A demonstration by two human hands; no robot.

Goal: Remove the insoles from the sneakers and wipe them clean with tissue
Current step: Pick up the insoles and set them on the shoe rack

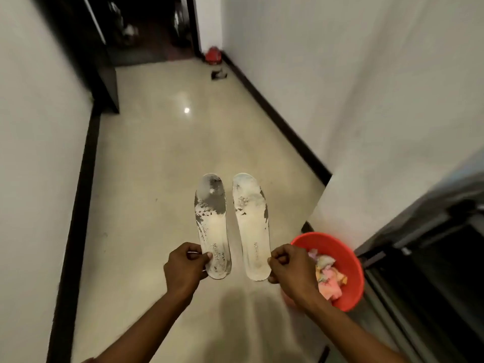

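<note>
Looking along a glossy cream floor (157, 158) toward a dark doorway (146, 30); seeing white walls (366, 74) with black skirting (78, 192) leading to it, glare (186, 110) before it.

The left insole (212, 226) bears the word FASHION printed near its heel. The right insole (252, 226) carries the same word, its first letters worn faint.

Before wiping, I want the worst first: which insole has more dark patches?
The left-hand insole: broad grey patches cover its toe end; the right-hand insole is mostly white.
</note>
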